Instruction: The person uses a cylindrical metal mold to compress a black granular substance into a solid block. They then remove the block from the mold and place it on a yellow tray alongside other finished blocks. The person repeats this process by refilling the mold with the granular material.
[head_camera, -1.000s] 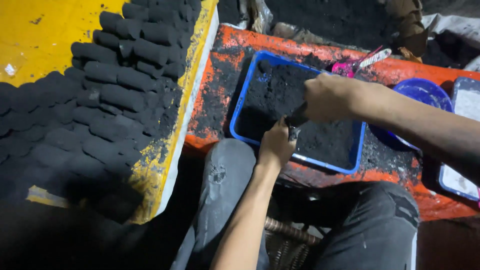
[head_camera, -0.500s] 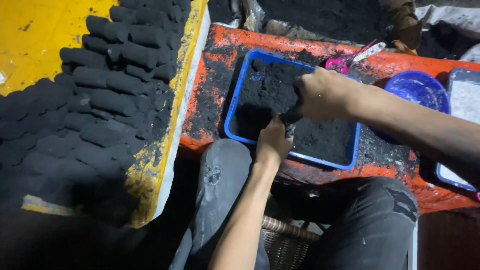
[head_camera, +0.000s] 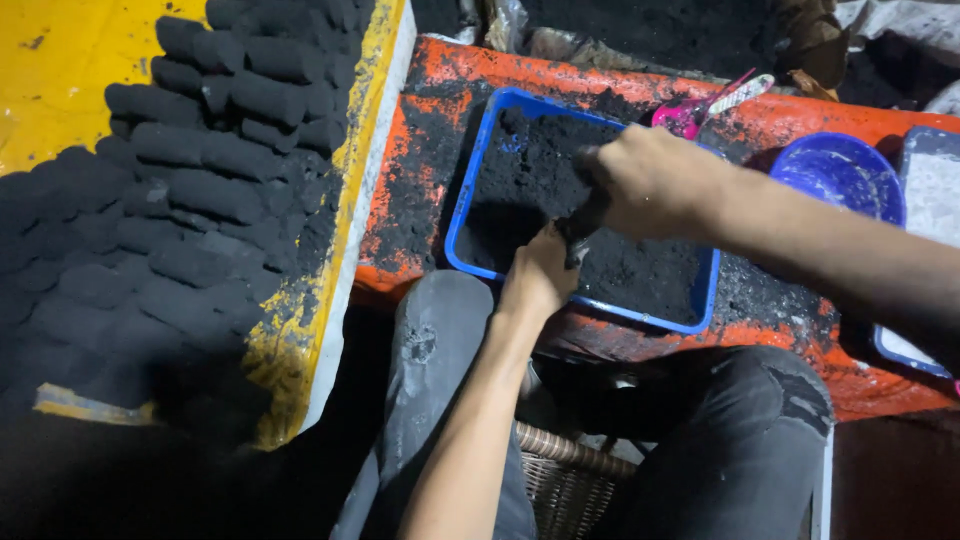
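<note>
dark tool (head_camera: 583, 222) mostly hidden between hands, white tray (head_camera: 925, 250) cut off

My soot-smudged hands met over a blue tray (head_camera: 460, 215) of black powder (head_camera: 535, 170) on an orange, black-stained table (head_camera: 800, 120). Black cylinders (head_camera: 190, 190) covered a yellow board (head_camera: 60, 70); a blue bowl (head_camera: 840, 170) and pink tool (head_camera: 690, 115) sat nearby.

Orange desk (head_camera: 600, 85), paint worn, heavily dusted with black powder. Directly on top: blue rectangular tray (head_camera: 462, 215) filled with black powder, near the front edge; round blue bowl (head_camera: 843, 172) just right of the tray; second blue-rimmed tray (head_camera: 932, 195) with pale contents at far right; pink tool (head_camera: 690, 115) behind the blue tray. Adjoining at left: yellow board (head_camera: 60, 90) stacked with rows of black cylindrical briquettes (head_camera: 200, 190)
</note>
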